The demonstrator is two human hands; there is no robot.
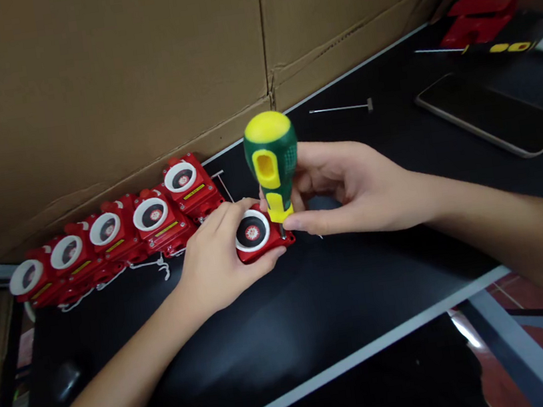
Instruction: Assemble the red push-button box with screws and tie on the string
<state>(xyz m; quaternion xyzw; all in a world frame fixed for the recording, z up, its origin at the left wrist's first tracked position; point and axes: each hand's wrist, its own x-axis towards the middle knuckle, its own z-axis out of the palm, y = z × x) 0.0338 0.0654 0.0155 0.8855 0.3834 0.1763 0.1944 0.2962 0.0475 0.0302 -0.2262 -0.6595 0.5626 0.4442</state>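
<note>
Screwdriver [272, 163] upright — red device [266, 236] beneath

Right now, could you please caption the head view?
Left hand grips a red unit; right hand holds a screwdriver at its corner.

Left hand [221, 258] and right hand [362, 184] bare. 2 slim forearms [138, 370], also bare. Black clothing [368, 388] at bottom of view, details too dark.

From where I'm standing, 5 devices [167, 230] are sitting in a row at the table's [316, 305] left, along the cardboard [81, 68] behind them. To their right, 1 separate device [252, 233] is resting under an upright screwdriver [273, 163]. Farther right, a rod [339, 109] is lying, then a phone [496, 114], with a 2nd screwdriver [499, 48] lying behind the phone.
</note>
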